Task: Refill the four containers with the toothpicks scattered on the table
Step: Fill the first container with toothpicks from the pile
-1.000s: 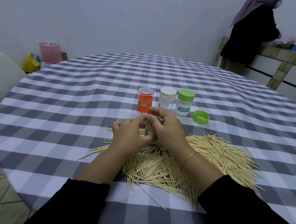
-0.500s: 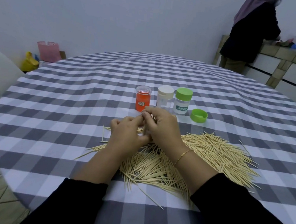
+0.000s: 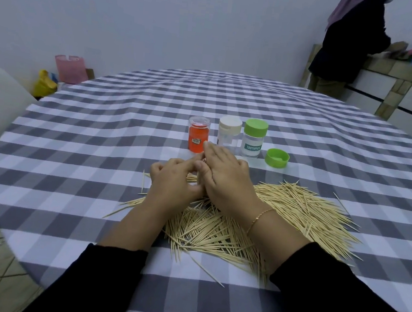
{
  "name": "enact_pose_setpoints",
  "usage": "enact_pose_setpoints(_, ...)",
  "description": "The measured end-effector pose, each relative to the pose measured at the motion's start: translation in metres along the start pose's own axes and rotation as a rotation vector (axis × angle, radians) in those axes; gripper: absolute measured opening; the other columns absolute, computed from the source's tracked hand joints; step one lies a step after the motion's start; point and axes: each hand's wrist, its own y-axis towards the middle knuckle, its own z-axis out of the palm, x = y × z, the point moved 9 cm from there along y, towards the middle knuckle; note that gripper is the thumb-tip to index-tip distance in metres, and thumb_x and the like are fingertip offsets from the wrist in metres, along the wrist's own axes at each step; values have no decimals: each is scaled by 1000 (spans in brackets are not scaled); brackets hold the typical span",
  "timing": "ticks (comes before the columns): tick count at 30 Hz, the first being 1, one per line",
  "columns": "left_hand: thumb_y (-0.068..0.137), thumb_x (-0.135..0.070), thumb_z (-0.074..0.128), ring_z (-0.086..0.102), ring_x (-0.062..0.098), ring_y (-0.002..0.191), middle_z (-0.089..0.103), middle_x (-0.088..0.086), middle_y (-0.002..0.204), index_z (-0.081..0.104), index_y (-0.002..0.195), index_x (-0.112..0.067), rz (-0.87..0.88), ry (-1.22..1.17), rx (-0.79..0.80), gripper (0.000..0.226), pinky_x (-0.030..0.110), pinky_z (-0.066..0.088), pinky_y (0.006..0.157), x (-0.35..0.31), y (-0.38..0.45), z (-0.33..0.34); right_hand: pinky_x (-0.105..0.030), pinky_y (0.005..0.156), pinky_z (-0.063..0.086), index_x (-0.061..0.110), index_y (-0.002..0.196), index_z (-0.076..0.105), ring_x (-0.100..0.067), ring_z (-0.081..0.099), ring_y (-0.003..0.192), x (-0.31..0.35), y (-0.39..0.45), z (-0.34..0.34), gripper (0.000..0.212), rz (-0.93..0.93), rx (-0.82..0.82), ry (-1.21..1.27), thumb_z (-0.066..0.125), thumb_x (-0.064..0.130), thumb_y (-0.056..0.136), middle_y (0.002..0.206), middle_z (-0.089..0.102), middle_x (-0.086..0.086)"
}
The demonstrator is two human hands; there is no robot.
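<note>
1. Toothpicks [image 3: 239, 220] lie in a broad loose heap on the checked surface [image 3: 99, 144], spreading from under both wrists out to the right, with a few strays at the left and near edges.
2. The left hand [image 3: 174, 183] sits over the heap's far left edge, its fingers curled inward toward the right hand; whether it pinches anything cannot be told.
3. The right hand [image 3: 225, 178] touches the left, back up, fingers fairly straight and reaching toward the jars; what is beneath it is hidden.
4. Beyond the hands stand three jars in a row: an orange container [image 3: 198, 137], a white-capped container [image 3: 228, 136] and a green-capped container [image 3: 252, 141] labelled TOOTHPICK.
5. A loose green lid [image 3: 277, 158] rests on the surface just right of that row.
6. A second person [image 3: 349, 41] stands at a tiled counter at far right.
</note>
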Motion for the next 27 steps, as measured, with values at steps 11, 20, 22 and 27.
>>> enact_pose_setpoints(11,91,-43,54,40,6,124,60,-8,123,41,143,-41,-25,28,-8,53,28,13,86,5,0,2,-29,97,18,29,150,20,-8,22,140,-1,-9,-2,51,-78,-51,63,30,40,102,150,35,9)
enact_pose_setpoints(20,86,-55,53,36,5,127,56,-8,130,41,144,-40,-36,49,26,61,29,15,87,7,-1,4,-38,110,10,28,148,27,-12,6,144,-19,-14,-7,65,55,-80,-31,17,61,93,157,18,6)
enact_pose_setpoints(22,88,-51,55,37,5,127,57,-7,130,42,143,-39,-39,35,27,58,27,13,87,7,-1,4,-41,111,9,30,150,20,-14,0,145,-18,-10,-2,63,66,-14,-64,18,61,95,159,11,5)
enact_pose_setpoints(27,79,-56,51,39,5,125,60,-10,123,44,140,-42,-34,-11,54,63,26,12,85,5,-2,3,-46,111,10,34,151,7,-14,2,145,-15,-1,6,68,64,59,-17,21,65,92,158,12,5)
